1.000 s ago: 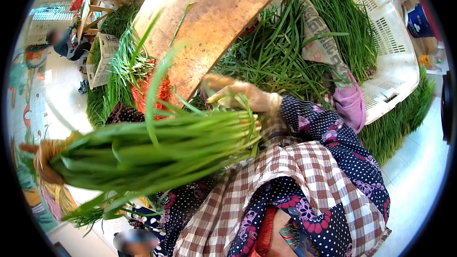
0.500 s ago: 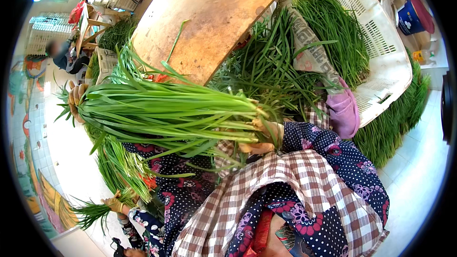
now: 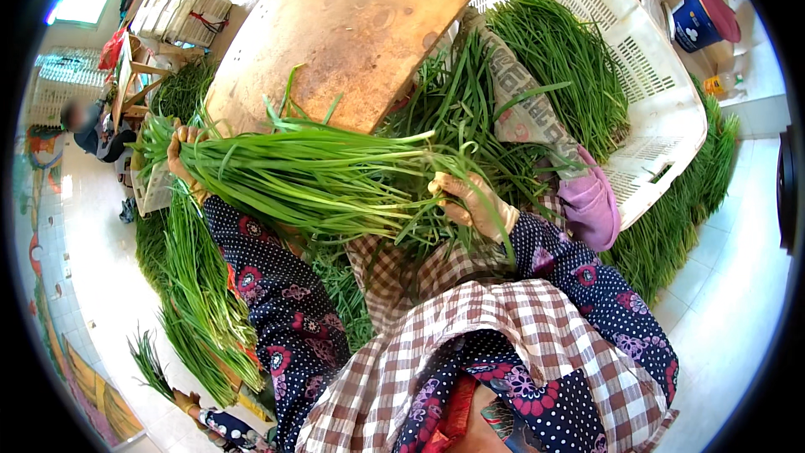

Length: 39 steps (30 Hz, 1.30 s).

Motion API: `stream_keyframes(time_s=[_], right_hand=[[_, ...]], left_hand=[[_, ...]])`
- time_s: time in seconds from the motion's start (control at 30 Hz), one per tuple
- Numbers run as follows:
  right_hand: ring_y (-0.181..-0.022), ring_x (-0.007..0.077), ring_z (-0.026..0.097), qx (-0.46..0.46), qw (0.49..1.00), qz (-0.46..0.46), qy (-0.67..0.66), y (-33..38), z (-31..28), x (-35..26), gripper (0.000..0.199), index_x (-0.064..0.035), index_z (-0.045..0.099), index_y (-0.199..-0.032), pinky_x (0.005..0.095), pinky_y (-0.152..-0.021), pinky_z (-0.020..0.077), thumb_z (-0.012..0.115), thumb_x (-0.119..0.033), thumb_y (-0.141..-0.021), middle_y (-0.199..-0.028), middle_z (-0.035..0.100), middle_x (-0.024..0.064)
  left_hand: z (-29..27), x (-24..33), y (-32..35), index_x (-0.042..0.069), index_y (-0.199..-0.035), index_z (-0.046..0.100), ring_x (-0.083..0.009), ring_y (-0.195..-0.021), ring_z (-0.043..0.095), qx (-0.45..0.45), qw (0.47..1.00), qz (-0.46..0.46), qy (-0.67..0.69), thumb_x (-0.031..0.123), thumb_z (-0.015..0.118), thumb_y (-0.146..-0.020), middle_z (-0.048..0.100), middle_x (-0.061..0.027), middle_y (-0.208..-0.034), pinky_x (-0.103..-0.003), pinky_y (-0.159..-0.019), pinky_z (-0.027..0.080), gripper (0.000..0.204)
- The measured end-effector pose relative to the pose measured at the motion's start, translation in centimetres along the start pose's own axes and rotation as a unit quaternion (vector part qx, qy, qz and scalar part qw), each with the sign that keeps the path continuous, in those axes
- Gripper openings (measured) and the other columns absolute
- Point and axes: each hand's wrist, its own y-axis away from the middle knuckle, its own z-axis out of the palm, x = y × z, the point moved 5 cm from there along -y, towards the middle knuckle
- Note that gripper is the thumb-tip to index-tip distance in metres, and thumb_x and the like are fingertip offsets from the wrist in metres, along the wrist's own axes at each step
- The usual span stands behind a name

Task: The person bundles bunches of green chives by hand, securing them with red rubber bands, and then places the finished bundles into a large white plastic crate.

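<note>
A long bundle of green chives (image 3: 310, 176) lies level across the front of me, leafy tops to the left and pale cut ends to the right. My left hand (image 3: 186, 155), gloved, is closed round the leafy end. Beside the pale ends, my gloved right hand (image 3: 476, 205) has its fingers curled together on a few loose chive blades, some of which trail over the hand. Part of its grip is hidden. Below the bundle, more loose greens spread over my brown checked apron (image 3: 394, 273).
Ahead stands a wooden board (image 3: 335, 33). At right, a white plastic crate (image 3: 662, 147) holds chives, with a purple cloth (image 3: 591, 201) at its near edge. Chive heaps (image 3: 197, 285) lie at left. A co-worker's gloved hand (image 3: 186, 403) holds chives at lower left; another person sits farther back.
The bundle's leafy end has moved right and slightly up with my left hand. My right hand has shifted from under the pale ends to beside them, with loose blades there.
</note>
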Motion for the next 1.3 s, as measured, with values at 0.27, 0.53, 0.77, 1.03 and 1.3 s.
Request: stream_keyframes(time_s=[0.27,0.53,0.77,1.03,1.3], right_hand=[[-0.038,0.0027,0.032,0.101,0.993,-0.068,-0.015,-3.8,-0.9,-0.6,0.040,-0.0075,0.049,-0.117,0.0181,-0.032,0.0268,0.059,-0.030,-0.086,-0.085,0.062,0.0023],[-0.036,0.0019,0.032,0.021,0.994,0.019,-0.108,-4.4,-0.6,0.9,0.020,-0.0123,0.055,-0.085,0.0169,-0.031,0.0245,0.059,-0.032,-0.086,-0.053,0.042,-0.0101],[-0.045,0.0036,0.041,0.085,0.996,-0.001,-0.024,-5.3,-1.9,0.2,0.025,-0.0119,0.055,-0.088,0.0168,-0.036,0.0286,0.057,-0.037,-0.086,-0.078,0.062,-0.0007],[-0.037,0.0049,0.035,0.090,0.987,-0.106,0.078,-6.4,1.2,-1.7,0.030,-0.0069,0.056,-0.089,0.0186,-0.031,0.0248,0.049,-0.036,-0.091,-0.088,0.066,0.0096],[-0.037,0.0030,0.035,-0.001,0.988,-0.150,-0.044,-4.4,-2.6,-0.4,0.017,-0.0069,0.057,-0.091,0.0167,-0.031,0.0252,0.052,-0.023,-0.091,-0.048,0.036,-0.0068]], left_hand=[[-1.2,-1.3,-2.3,0.007,-0.077,0.040,-0.0143,-0.059,0.037,0.025,0.999,0.028,-0.013,0.012,0.044,-0.086,0.035,-0.0015,-0.065,-0.027,-0.058,0.035,0.010],[-2.4,-1.8,-4.2,0.001,-0.101,0.046,-0.0152,-0.061,0.040,0.066,0.994,-0.025,-0.077,0.014,0.039,-0.091,0.044,-0.0052,-0.073,-0.027,-0.057,0.038,0.018],[0.0,-3.1,-5.5,-0.001,-0.104,0.044,-0.0152,-0.064,0.037,0.035,0.994,-0.001,-0.103,0.009,0.038,-0.088,0.041,-0.0055,-0.074,-0.027,-0.058,0.034,0.019],[0.6,-3.4,-5.5,0.000,-0.102,0.043,-0.0148,-0.062,0.035,0.108,0.981,0.000,-0.163,0.010,0.039,-0.088,0.039,-0.0051,-0.075,-0.027,-0.055,0.035,0.018],[-2.0,-3.3,-4.8,0.006,-0.073,0.049,-0.0159,-0.047,0.046,0.181,0.967,-0.034,-0.176,0.023,0.037,-0.091,0.048,-0.0031,-0.058,-0.026,-0.047,0.043,0.027]])
